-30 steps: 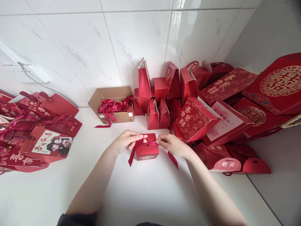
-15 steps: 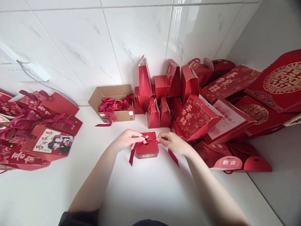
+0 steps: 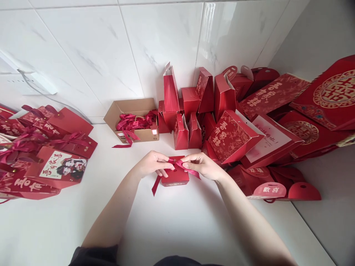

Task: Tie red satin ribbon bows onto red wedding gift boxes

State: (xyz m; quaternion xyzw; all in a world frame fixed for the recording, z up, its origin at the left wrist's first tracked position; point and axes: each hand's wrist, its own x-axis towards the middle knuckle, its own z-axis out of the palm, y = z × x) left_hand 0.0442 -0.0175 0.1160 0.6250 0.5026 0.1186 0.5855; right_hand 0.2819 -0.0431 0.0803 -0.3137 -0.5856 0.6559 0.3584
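Observation:
A small red gift box (image 3: 175,179) sits on the white tabletop in front of me, with a dark red satin ribbon (image 3: 194,172) across its top. My left hand (image 3: 154,164) pinches the ribbon near the box's left top, and one ribbon tail hangs down past that side. With thumb and forefinger closed, my right hand (image 3: 202,166) grips the other part of the ribbon above the box's right side, where it bends into a loop. The ribbon's crossing at the middle is partly covered by my fingers.
Behind the box stands an open cardboard carton (image 3: 138,137) of loose ribbons. Several upright red boxes (image 3: 181,133) crowd the back right, beside piled gift boxes (image 3: 230,136) and red bags (image 3: 332,92). Ribboned boxes (image 3: 66,166) are heaped at the left. A tiled wall (image 3: 91,48) rises behind.
My right hand has moved left, toward the middle of the box, and the ribbon there now bends over into a loop. Its right tail no longer hangs out to the side. My left hand stays nearly in place.

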